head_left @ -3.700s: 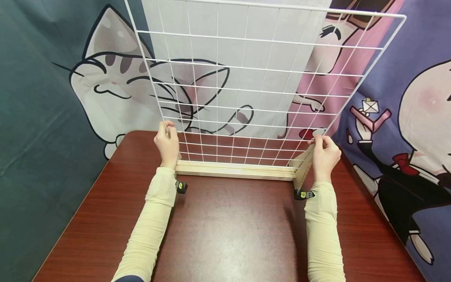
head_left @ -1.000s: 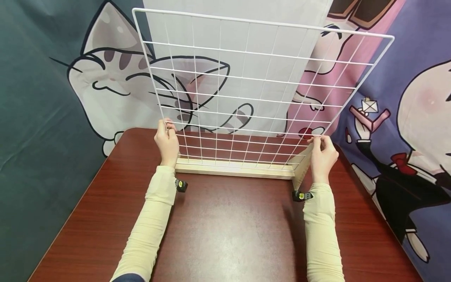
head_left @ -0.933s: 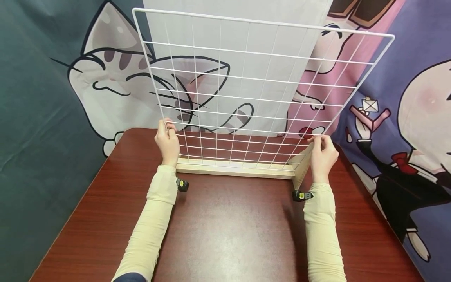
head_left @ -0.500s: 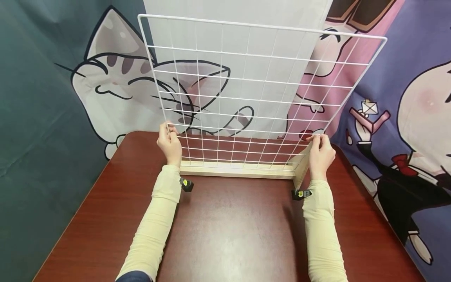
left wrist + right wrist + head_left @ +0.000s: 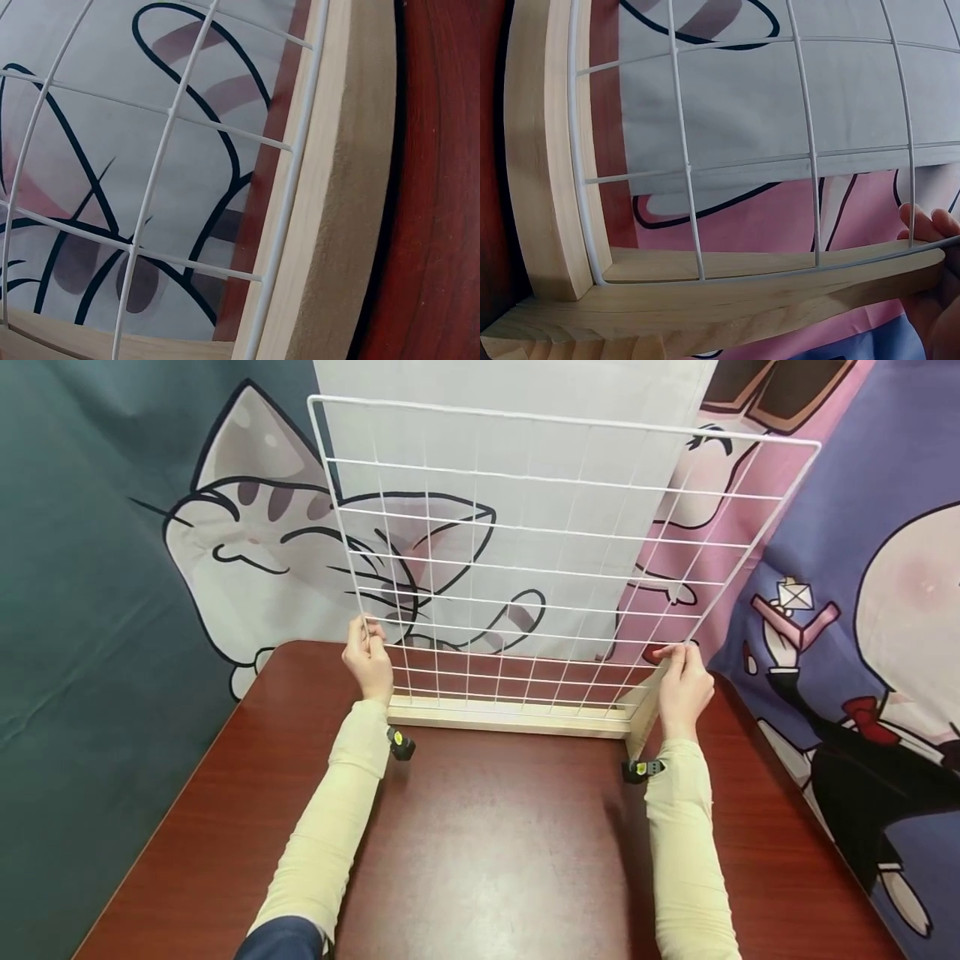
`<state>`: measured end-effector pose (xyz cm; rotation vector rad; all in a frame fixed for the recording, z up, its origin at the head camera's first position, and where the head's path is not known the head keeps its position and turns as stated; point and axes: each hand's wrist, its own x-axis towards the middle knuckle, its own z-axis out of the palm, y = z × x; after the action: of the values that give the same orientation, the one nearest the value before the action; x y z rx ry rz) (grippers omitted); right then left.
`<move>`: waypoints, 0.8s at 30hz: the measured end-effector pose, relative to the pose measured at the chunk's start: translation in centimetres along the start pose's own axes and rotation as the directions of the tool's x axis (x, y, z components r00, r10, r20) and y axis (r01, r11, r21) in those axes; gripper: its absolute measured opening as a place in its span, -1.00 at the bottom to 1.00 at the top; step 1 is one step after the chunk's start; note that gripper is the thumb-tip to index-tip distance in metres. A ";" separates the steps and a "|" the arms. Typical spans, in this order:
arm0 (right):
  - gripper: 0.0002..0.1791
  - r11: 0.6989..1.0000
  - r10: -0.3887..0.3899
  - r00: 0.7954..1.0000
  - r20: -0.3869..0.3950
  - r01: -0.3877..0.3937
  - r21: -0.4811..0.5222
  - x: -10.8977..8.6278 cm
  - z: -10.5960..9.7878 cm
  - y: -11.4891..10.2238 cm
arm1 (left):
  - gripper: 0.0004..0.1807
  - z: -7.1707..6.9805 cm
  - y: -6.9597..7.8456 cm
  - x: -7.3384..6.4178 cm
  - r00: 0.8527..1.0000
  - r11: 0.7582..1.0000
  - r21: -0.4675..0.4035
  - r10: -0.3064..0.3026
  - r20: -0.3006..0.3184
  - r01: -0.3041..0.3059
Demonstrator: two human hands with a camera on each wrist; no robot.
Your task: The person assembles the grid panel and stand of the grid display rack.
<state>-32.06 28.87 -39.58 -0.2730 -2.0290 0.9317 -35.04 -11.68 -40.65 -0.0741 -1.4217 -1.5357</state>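
Observation:
A white wire grid panel [image 5: 525, 417] stands leaning back in a pale wooden stand [image 5: 510, 720] at the far part of the table. My left hand [image 5: 370, 664] pinches the panel's left side wire low down. On the other side, my right hand [image 5: 686, 689] holds the right side wire above the stand's right wooden side piece [image 5: 642, 717]. In the right wrist view, the fingers [image 5: 926, 225] of that hand curl at the end of the side piece. The panel's bottom wire [image 5: 298, 146] lies along the wooden crossbar [image 5: 360, 97] in the left wrist view.
The stand rests on a reddish-brown table [image 5: 495, 843]. Behind it hangs a cartoon-printed cloth [image 5: 247, 602], with a plain dark green part [image 5: 75, 610] at the left. A small black wrist camera [image 5: 401, 745] sits beside the left cuff.
The panel's upper edge has come down in the head view and its top left corner has come into sight. My left hand has shifted slightly right; both hands keep their hold.

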 end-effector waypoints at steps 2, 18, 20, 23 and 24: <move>-0.61 1.000 0.014 1.000 -0.006 -0.014 -0.005 0.2 0.2 0.0 | -0.71 0.2 -0.1 0.2 1.000 1.000 -0.016 0.008 0.016 -0.008; -0.50 0.988 0.153 0.988 -0.029 -0.153 0.010 1.5 1.1 0.1 | -0.68 2.1 -4.5 1.7 0.998 0.998 0.016 -0.059 -0.017 0.059; -0.52 0.989 0.151 0.989 0.001 -0.151 0.011 1.8 1.1 -0.2 | -0.68 2.2 -4.4 2.1 0.997 0.997 0.001 -0.074 -0.001 0.074; -0.58 0.992 0.126 0.988 0.095 -0.128 0.015 1.9 1.1 -0.6 | -0.67 2.2 -4.0 2.8 0.993 0.994 -0.013 -0.112 0.019 0.113; -0.59 0.993 0.111 0.985 0.133 -0.115 0.024 1.9 1.1 -0.8 | -0.67 2.2 -3.9 3.0 0.991 0.992 -0.014 -0.128 0.026 0.128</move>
<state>-33.98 28.68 -38.19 -0.3192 -2.1354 1.0758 -40.33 -12.54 -40.84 -0.0119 -1.4583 -1.6560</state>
